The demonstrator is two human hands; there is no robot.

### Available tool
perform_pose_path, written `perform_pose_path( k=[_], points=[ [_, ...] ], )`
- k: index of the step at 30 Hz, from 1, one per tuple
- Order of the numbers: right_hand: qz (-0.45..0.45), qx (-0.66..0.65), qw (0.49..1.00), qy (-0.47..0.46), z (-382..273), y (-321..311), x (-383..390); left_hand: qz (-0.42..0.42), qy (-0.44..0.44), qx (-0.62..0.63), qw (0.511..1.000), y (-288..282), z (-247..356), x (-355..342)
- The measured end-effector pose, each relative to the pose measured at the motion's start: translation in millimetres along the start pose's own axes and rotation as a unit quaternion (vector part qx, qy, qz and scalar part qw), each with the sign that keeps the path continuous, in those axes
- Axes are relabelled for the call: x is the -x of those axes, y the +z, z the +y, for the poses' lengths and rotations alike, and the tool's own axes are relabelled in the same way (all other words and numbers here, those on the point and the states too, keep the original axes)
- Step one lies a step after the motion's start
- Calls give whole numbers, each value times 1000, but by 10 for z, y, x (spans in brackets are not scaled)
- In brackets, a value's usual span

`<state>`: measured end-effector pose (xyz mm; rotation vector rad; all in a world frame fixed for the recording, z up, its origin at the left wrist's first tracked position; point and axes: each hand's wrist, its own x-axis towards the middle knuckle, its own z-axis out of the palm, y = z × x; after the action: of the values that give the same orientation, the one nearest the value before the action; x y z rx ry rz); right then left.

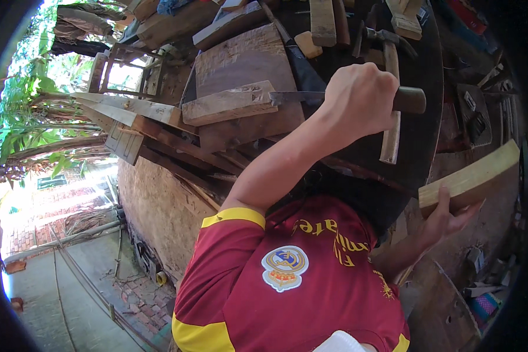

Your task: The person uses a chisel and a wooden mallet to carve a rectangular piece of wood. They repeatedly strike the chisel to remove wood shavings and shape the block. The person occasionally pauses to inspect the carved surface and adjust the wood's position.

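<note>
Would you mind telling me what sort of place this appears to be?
It is probably a woodworking shop: the left hand holds a chisel-like tool, the right hand a cut wooden block, and a claw hammer lies on a dark tabletop.

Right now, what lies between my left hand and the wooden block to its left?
In the head view, a flat metal blade lies between your left hand and the wooden block, its far end appearing to meet the block.

strong glare l., dim r. side
</note>
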<state>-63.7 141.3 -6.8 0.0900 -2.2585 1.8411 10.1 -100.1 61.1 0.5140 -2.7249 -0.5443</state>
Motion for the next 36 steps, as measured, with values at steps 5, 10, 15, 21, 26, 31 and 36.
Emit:
perform_pose_path(
  k=[5, 10, 15, 21, 26, 31, 36],
  points=[
    [27, 0, 1000, 10, -55, 111, -38, -12, -5, -2, 1000, 0, -13, 29],
    [-261, 150, 920, -251, 29, 101, 264, -32, 20, -10, 999, 2, -47, -24],
    [-165, 133, 958, -191, 322, -189, 25, -43, 2, -23, 999, 18, -28, 35],
    [28, -78, 993, 88, 50, -145, -112, -40, 5, 3, 999, 48, 6, -38],
    [-218, 95, 959, -156, 263, -60, 178, -49, 9, -24, 998, 35, -45, -54],
    [-132, 97, 986, -41, 126, -179, 24, -49, -5, -2, 999, 53, -27, -7],
    [-79, 30, 996, 2, -5, 8, 108, -52, -1, 2, 999, 122, -16, 28]
  ],
)
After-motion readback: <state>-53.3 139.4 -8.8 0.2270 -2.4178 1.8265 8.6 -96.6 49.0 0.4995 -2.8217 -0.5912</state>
